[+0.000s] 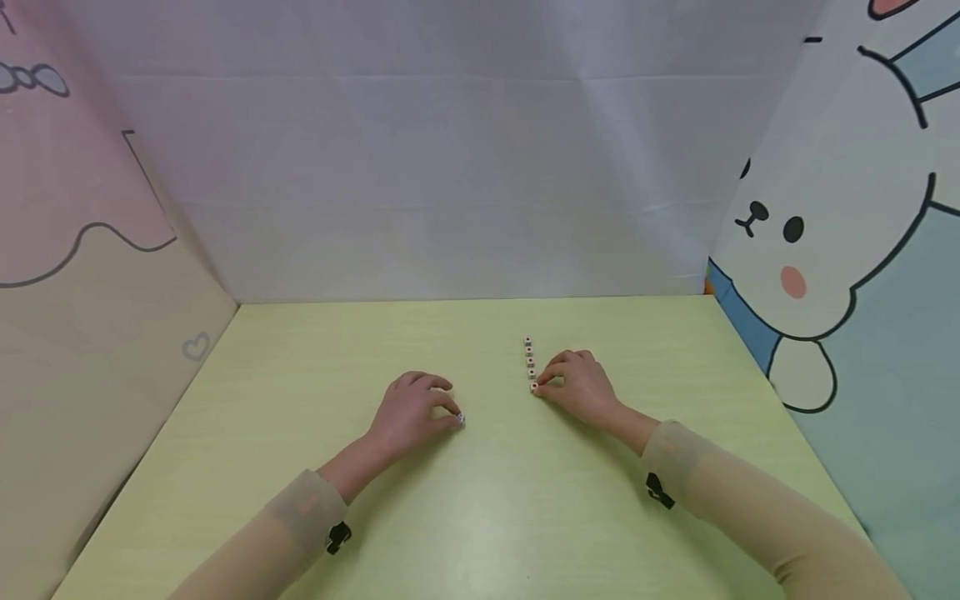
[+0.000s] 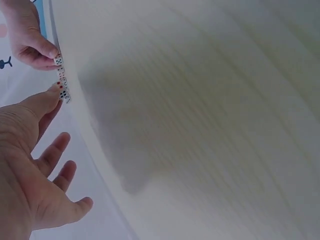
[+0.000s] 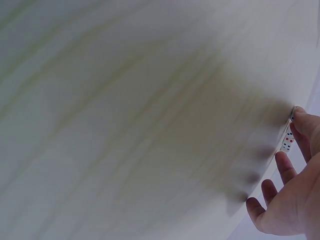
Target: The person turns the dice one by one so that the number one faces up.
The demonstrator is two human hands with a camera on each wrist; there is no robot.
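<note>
Several small white dice (image 1: 529,362) with dark and red pips stand in a line running away from me, right of the table's middle. At the near end of this line, my right hand (image 1: 581,387) pinches a die (image 1: 534,387) between thumb and fingertip. The right wrist view shows that die (image 3: 293,114) under the thumb, with other dice (image 3: 287,141) beyond the fingers. My left hand (image 1: 411,414) is further left and nearer to me, pinching another die (image 1: 461,419) between thumb and index finger. Its other fingers are spread in the left wrist view.
The pale yellow-green table (image 1: 480,517) ends at a white curtain (image 1: 450,167) behind. A pink and cream panel (image 1: 90,350) stands along the left side, and a panel with a cartoon rabbit (image 1: 847,225) along the right.
</note>
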